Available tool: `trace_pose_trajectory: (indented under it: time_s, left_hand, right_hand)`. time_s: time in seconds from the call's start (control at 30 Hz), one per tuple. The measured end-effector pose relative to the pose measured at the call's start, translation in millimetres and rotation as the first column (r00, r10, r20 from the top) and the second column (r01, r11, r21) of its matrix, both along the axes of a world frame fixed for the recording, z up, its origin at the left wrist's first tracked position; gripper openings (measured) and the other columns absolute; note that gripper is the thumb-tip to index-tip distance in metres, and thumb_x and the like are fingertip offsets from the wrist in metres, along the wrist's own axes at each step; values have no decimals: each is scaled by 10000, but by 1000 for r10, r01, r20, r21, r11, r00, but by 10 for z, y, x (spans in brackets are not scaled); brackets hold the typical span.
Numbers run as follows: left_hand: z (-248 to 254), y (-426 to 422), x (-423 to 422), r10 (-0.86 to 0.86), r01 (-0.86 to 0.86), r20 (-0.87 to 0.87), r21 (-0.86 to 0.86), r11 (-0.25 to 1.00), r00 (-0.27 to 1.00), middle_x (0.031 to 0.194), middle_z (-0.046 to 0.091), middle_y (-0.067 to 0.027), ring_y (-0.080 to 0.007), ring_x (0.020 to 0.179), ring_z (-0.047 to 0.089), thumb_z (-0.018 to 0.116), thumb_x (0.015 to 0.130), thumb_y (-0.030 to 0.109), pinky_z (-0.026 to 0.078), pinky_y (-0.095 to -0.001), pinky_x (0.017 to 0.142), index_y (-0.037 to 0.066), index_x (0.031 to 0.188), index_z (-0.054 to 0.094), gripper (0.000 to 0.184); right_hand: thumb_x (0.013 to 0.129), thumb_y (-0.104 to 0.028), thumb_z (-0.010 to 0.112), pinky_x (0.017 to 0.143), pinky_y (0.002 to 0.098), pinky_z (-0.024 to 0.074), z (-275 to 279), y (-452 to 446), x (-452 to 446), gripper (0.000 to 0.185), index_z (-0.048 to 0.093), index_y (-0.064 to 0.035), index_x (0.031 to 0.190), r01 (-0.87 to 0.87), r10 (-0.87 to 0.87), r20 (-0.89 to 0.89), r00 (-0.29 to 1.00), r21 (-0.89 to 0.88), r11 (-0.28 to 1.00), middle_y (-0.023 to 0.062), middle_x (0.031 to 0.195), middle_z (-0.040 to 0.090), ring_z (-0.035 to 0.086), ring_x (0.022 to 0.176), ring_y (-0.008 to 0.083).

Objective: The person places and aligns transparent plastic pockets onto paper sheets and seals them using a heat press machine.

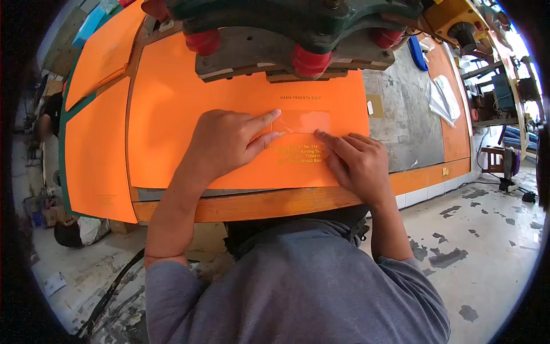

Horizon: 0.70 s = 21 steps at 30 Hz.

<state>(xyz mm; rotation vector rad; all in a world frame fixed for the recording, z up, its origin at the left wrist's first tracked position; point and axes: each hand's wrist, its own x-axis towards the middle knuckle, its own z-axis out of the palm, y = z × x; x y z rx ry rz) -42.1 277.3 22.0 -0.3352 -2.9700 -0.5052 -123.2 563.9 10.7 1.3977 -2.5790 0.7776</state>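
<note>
A large orange card sheet point(166, 86) lies flat under the press, with gold lettering printed on it. In its printed area sits a small clear plastic rectangle point(306, 121), shiny and see-through. At that rectangle's left edge, my left hand point(220, 140) has its index finger and thumb stretched apart, the tips touching the sheet or film. From the right, my right hand point(361, 160) rests its index fingertip on the lower right part of the rectangle. Its fingers are extended and cover some of the lettering. Neither hand grips anything.
A heavy dark green press point(258, 23) with red fittings overhangs the sheet. More orange sheets point(97, 149) lie at the left. Along the front runs the table's wooden edge point(275, 204). A grey metal surface point(401, 120) and papers point(444, 100) are at the right.
</note>
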Motion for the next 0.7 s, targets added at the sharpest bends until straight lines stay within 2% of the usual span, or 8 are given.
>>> trace_pose_trajectory:
  time_s: [0.07,0.2,0.27,0.33,0.5,0.63,0.7]
  left_hand:
    - [-27,3,-8,-1,1,-4,-5,1000,1000,857,775,-73,-296,719,726,745,998,389,570,-425,662,182,1356,759,414]
    - [-28,8,-10,-1,1,2,2,1000,1000,898,787,-83,-300,746,736,749,992,410,576,-425,680,172,1365,753,442]
    - [-30,16,-6,0,0,-11,4,1000,1000,916,794,-83,-298,756,743,754,990,402,581,-422,684,164,1349,760,431]
    - [-27,20,-5,2,-2,-24,6,1000,1000,934,801,-84,-295,765,750,759,988,394,586,-419,689,157,1333,767,419]
    - [-37,12,-11,-10,13,-47,76,997,999,935,810,-90,-284,775,770,783,975,348,600,-414,685,121,1217,806,333]
    - [-9,16,-11,-3,6,-37,74,997,999,921,811,-84,-283,775,772,787,975,316,601,-414,681,110,1161,820,279]
    - [-9,-16,0,7,2,-66,148,989,998,876,792,-100,-302,744,754,773,987,310,589,-426,671,106,1056,832,223]
  right_hand:
    - [866,-95,754,618,398,542,13,-7,7,390,797,-112,1253,10,-10,1,1000,-27,1000,72,750,701,682,664,246]
    - [855,-64,742,627,401,542,-2,10,-11,353,798,-94,1202,42,-42,-11,999,-9,999,77,768,700,686,686,249]
    - [876,-80,752,647,415,569,-75,9,-43,285,773,-87,1160,94,-98,-31,995,-109,990,65,818,719,704,726,256]
    - [878,-69,744,650,413,569,-62,6,-35,257,772,-80,1133,136,-139,-14,990,-132,982,70,819,720,706,730,260]
    - [881,-58,727,670,407,570,-44,45,-18,210,769,-65,1086,258,-252,55,966,-147,955,84,826,722,714,750,274]
    - [855,-59,732,697,418,573,-76,64,-31,221,769,-60,1073,216,-213,32,976,-126,968,95,832,724,715,763,283]
    - [845,-57,731,707,422,575,-49,75,-24,230,769,-58,1072,182,-181,23,983,-126,975,101,835,723,715,768,287]
